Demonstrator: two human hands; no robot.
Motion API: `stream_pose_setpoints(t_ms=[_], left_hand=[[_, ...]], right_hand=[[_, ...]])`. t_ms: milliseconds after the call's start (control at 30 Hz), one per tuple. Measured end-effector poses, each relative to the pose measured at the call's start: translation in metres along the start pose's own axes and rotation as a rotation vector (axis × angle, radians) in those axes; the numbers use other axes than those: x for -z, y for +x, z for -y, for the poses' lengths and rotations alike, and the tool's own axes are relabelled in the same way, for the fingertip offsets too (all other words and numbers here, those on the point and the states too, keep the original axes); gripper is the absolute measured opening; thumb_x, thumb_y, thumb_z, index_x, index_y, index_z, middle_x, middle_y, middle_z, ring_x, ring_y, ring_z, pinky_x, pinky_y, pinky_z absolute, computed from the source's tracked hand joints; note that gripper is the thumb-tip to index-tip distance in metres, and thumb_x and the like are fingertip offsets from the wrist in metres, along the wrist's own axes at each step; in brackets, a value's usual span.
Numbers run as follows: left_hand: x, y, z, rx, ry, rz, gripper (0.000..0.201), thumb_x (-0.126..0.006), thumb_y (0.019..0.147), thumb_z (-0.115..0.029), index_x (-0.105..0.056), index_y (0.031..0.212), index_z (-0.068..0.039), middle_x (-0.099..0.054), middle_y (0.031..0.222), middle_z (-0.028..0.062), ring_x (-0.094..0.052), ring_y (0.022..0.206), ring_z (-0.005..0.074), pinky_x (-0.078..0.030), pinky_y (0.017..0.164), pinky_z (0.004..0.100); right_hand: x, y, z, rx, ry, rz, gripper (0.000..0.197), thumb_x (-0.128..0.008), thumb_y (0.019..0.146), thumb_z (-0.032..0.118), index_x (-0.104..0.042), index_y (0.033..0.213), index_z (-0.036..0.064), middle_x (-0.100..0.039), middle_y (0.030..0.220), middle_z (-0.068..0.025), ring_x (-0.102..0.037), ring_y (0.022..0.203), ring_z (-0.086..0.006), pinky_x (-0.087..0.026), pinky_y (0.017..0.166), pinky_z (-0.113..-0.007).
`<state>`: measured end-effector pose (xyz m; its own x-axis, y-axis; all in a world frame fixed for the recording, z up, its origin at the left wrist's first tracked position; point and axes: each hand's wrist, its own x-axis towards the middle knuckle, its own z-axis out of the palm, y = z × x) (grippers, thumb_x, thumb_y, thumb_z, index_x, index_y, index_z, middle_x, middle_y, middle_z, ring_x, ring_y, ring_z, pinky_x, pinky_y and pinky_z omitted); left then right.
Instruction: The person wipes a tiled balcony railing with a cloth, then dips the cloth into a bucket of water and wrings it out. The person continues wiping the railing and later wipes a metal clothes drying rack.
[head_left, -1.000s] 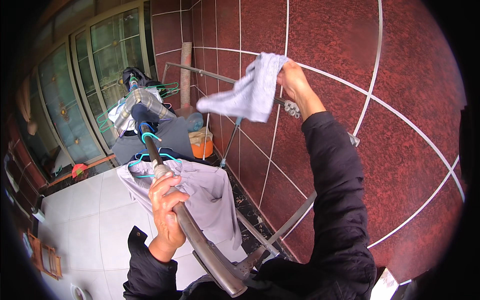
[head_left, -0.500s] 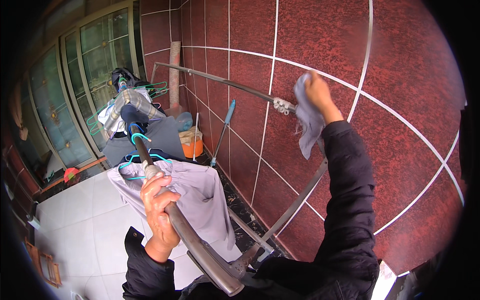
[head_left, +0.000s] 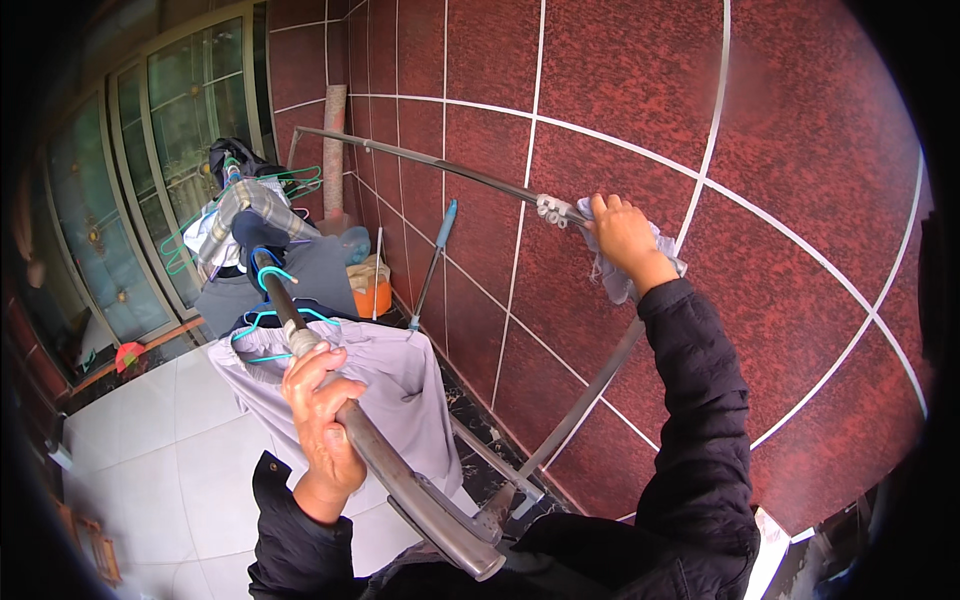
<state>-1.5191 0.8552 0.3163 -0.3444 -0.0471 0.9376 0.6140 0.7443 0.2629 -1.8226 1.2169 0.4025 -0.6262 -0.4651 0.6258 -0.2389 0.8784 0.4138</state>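
My left hand [head_left: 325,425] is wrapped round the near metal rail [head_left: 415,495] of a clothes rack. Just ahead of it, light grey-purple trousers [head_left: 395,385] hang from a turquoise hanger [head_left: 268,322] on that rail. To the right, my right hand [head_left: 622,238] presses a greyish cloth [head_left: 612,280] around the end of the rack's other rail [head_left: 440,163], its fingers closed over the top. White plastic rings or clips [head_left: 552,210] sit on this rail just left of the cloth. Part of the cloth is hidden under my palm.
More clothes and green hangers [head_left: 300,182] crowd the rail's far end. An orange tub [head_left: 372,297] and a blue-handled pole [head_left: 447,225] stand by the red tiled wall [head_left: 640,80]. Glass sliding doors [head_left: 200,110] are at the far left, above a white tiled floor [head_left: 130,470].
My right hand has come down with the cloth, from above the right rail onto its end. The cloth is now bunched round the rail. My left hand keeps its grip.
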Motion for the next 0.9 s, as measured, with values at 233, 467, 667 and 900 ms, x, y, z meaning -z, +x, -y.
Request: stream_pose_setpoints(t_ms=[233, 467, 667, 900], left_hand=[[-0.002, 0.001, 0.001, -0.008, -0.003, -0.004, 0.051, -0.024, 0.104, -0.042, -0.061, 0.099, -0.007, -0.056, 0.124, 0.0179, -0.05, 0.126, 0.0381, -0.026, 0.111, 0.0528], [-0.003, -0.003, 0.002, 0.012, -0.02, -0.037, 0.05, -0.025, 0.104, -0.039, -0.062, 0.098, -0.006, -0.056, 0.124, 0.0179, -0.049, 0.127, 0.0383, -0.026, 0.111, 0.052], [-0.002, -0.003, 0.002, 0.018, -0.018, -0.036, 0.05, -0.027, 0.104, -0.038, -0.064, 0.098, -0.005, -0.057, 0.125, 0.0184, -0.049, 0.128, 0.038, -0.026, 0.111, 0.0509], [-0.002, 0.0, 0.0, 0.02, -0.009, 0.0, 0.049, -0.028, 0.105, -0.037, -0.064, 0.1, -0.005, -0.058, 0.125, 0.0182, -0.049, 0.128, 0.0374, -0.027, 0.111, 0.0505]], right_hand=[[0.046, -0.055, -0.016, 0.069, -0.05, -0.084, 0.031, -0.064, 0.088, 0.02, -0.058, 0.116, 0.0067, -0.059, 0.097, -0.011, -0.061, 0.092, -0.0293, -0.049, 0.077, -0.041], [0.077, -0.077, -0.009, -0.04, 0.268, -0.154, 0.034, -0.063, 0.077, -0.006, -0.058, 0.109, 0.0022, -0.057, 0.101, -0.0174, -0.06, 0.094, -0.0369, -0.051, 0.081, -0.046], [0.076, -0.021, 0.019, -0.129, 0.494, -0.6, 0.041, -0.06, 0.081, -0.007, -0.055, 0.122, 0.0005, -0.058, 0.117, -0.0213, -0.059, 0.108, -0.0422, -0.049, 0.091, -0.047], [-0.034, 0.013, 0.048, -0.102, -0.13, -0.263, 0.023, -0.056, 0.088, 0.014, -0.059, 0.111, 0.0099, -0.059, 0.101, -0.0077, -0.06, 0.093, -0.0266, -0.046, 0.081, -0.041]])
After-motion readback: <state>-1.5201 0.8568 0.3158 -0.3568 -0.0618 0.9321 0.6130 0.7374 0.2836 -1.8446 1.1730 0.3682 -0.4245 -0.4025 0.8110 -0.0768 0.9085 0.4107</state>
